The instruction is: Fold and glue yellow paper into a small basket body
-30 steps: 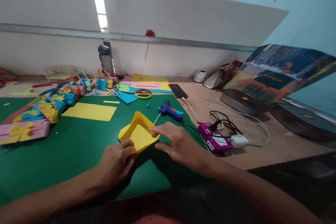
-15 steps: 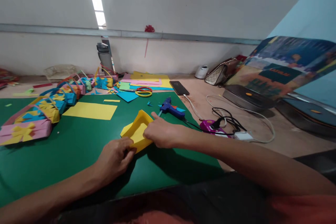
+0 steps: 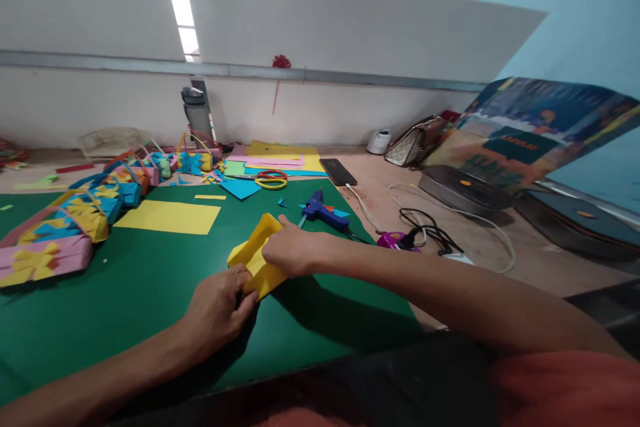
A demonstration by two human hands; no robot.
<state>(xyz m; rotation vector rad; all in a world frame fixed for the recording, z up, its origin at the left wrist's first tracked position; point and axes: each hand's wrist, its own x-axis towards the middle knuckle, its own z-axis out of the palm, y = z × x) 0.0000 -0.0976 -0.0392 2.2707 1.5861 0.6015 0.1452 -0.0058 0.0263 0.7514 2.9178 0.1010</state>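
Note:
A folded yellow paper box [image 3: 256,244], its top uncovered, sits tilted over the green mat between my hands. My left hand [image 3: 223,300] pinches its near left corner, thumb outside and fingers over the wall. With fingers curled over the right wall, my right hand [image 3: 289,250] grips the box from the other side; its fingertips inside are partly hidden. Just beyond my right hand lies a blue glue gun [image 3: 325,211]. A flat sheet of yellow paper [image 3: 169,216] rests to the left, behind the box.
Finished paper baskets [image 3: 50,259] with handles and bows stand in a row at the left. Scissors [image 3: 271,180] lie by coloured paper sheets [image 3: 287,152]. A phone [image 3: 339,172], a purple power strip [image 3: 395,240] and tangled cables are on the right. A bottle [image 3: 197,117] stands behind.
My right hand has shifted slightly left and reaches further over the box's wall. My left hand keeps its hold on the corner. The whole view has moved a little.

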